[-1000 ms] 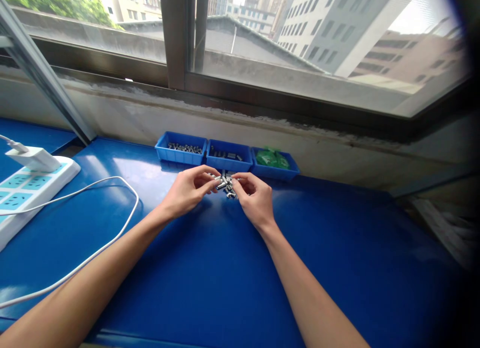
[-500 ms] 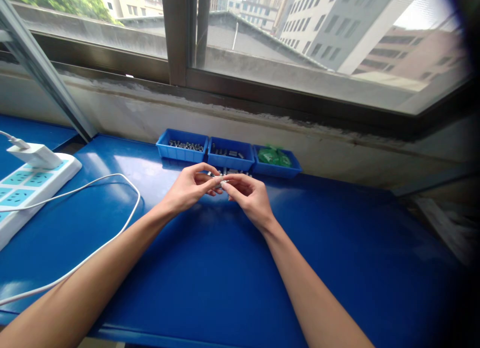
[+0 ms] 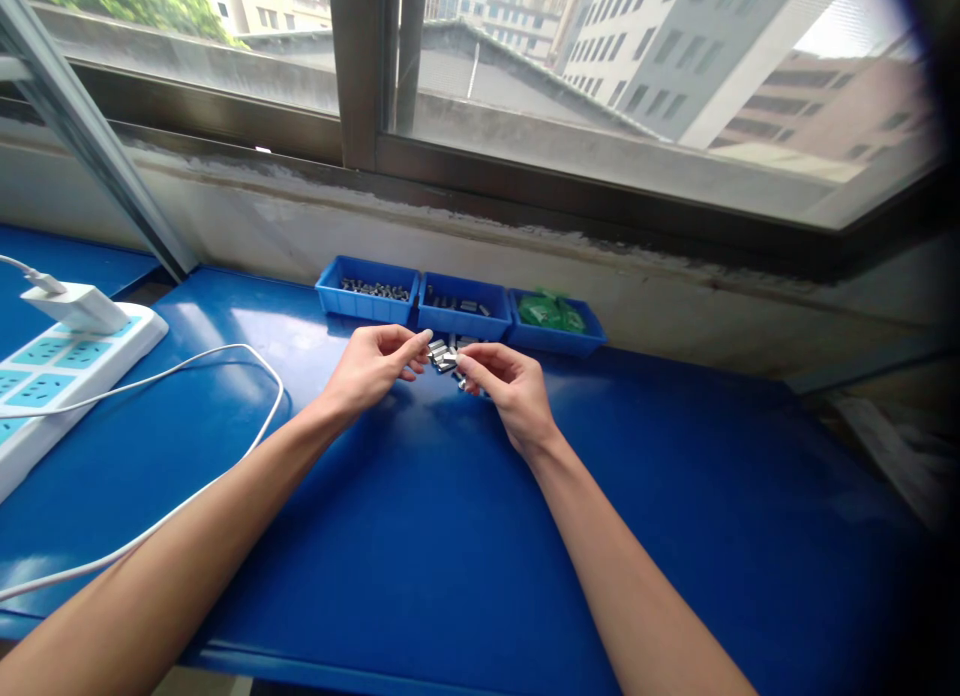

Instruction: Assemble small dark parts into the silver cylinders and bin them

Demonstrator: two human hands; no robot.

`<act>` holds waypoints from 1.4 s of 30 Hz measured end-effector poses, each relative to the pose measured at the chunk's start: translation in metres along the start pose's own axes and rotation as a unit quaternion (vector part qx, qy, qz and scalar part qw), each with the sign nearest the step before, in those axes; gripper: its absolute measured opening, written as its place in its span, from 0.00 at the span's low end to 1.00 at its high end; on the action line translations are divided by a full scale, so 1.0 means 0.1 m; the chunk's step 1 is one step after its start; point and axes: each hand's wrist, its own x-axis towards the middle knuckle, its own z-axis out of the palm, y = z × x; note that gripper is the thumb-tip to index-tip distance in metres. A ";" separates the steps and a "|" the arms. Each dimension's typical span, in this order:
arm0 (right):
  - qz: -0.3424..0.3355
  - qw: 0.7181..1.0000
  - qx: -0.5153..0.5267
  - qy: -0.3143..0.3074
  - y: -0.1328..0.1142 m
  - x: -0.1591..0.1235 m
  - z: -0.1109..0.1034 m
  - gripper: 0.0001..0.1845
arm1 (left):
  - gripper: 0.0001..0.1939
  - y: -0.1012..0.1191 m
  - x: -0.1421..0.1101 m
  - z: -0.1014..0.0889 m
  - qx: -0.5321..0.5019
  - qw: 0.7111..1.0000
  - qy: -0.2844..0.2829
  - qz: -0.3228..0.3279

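Note:
My left hand is closed, its thumb and forefinger drawn together; whatever may be between them is too small to make out. Just to its right, my right hand pinches a small silvery metal piece between thumb and fingertips. A narrow gap separates the two hands. Behind and below the fingertips, several loose silvery metal cylinders lie in a pile on the blue table, partly hidden by my right hand.
Three blue bins line the wall: the left bin with small metal parts, the middle bin with metal cylinders, the right bin with a green bag. At left are a power strip and white cable.
My hands were together at one small piece; now they have drawn slightly apart, the left one to the left. More of the metal pile shows between them.

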 end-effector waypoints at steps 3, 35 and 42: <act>0.000 1.000 0.020 0.004 0.01 0.01 -0.02 0.14 | 0.26 -0.02 0.03 -0.02 0.009 1.000 -0.016 0.010; -0.075 0.981 -0.111 0.140 -0.21 0.64 0.00 0.17 | 0.19 0.01 0.05 -0.09 -0.427 0.840 -0.132 -0.307; -0.042 0.992 -0.110 0.041 -0.16 0.17 0.05 0.15 | 0.20 -0.07 0.13 -0.15 -0.129 0.987 0.069 -0.063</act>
